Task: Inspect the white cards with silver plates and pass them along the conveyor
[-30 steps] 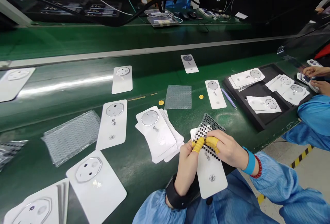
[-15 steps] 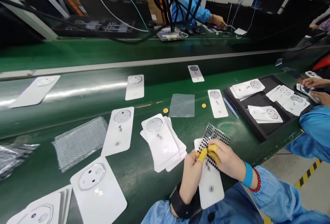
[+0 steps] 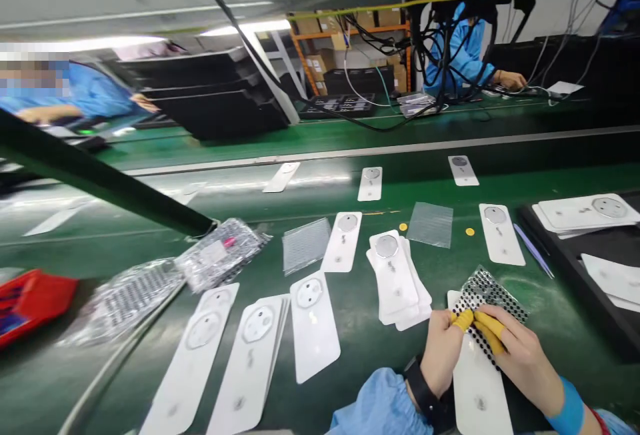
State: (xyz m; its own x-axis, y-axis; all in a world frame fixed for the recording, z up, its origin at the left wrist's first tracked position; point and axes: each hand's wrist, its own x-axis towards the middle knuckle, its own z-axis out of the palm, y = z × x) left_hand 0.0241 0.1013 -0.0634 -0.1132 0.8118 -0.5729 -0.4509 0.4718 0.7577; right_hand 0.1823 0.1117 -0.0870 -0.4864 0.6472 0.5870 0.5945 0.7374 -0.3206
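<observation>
left hand (image 3: pixel 443 348) and right hand (image 3: pixel 525 355): covered fingertips of both pinch 1 black-dotted sheet (image 3: pixel 494 293) over the upper part of 1 white panel (image 3: pixel 477 378). black tray (image 3: pixel 580 283): at right.

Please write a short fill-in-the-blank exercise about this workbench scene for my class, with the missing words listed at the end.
1. The left hand and right hand meet at a clear sheet covered with ____ dots.
2. The fingers wear coverings coloured ____.
3. The wide band on the right wrist is ____.
4. In the picture, the purple tweezers lie to the ____ of the black tray.

Missing words: black; yellow; blue; left.
</observation>
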